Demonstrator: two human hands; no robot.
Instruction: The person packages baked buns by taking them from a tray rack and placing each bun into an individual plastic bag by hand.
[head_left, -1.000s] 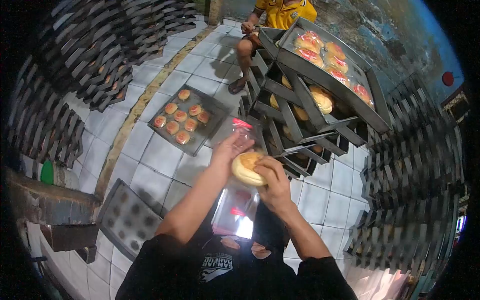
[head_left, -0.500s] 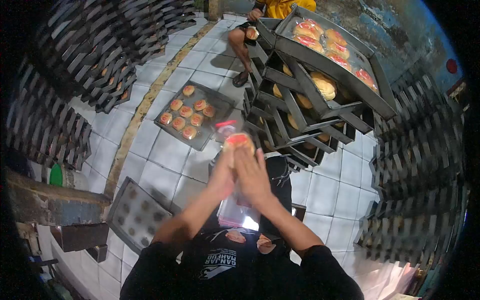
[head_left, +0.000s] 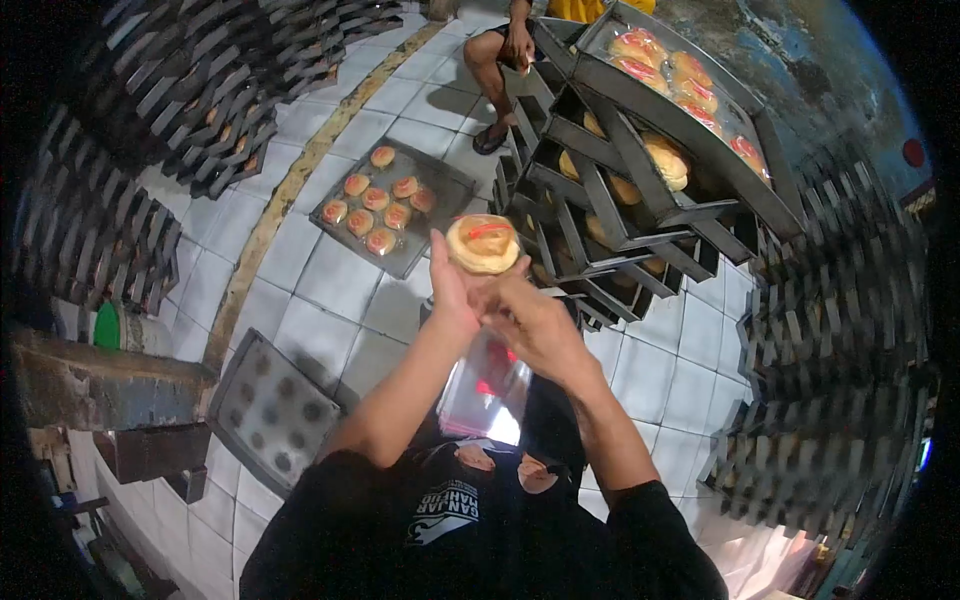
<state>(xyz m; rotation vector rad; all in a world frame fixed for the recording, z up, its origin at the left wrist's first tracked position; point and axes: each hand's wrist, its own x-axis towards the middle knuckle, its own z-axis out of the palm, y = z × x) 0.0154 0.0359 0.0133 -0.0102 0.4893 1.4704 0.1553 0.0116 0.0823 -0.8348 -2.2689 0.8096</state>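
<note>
Two hands (head_left: 456, 300) (head_left: 540, 325) meet at one bun (head_left: 482, 245); one floor tray (head_left: 436, 167) holds nine.

Tray stack (head_left: 635, 165) obstructing right of hands (head_left: 540, 325)

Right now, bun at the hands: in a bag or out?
In: a glossy clear bag with red print covers the top of the bun. Bag mouth open or shut: cannot tell, it isn't clearly visible.
</note>
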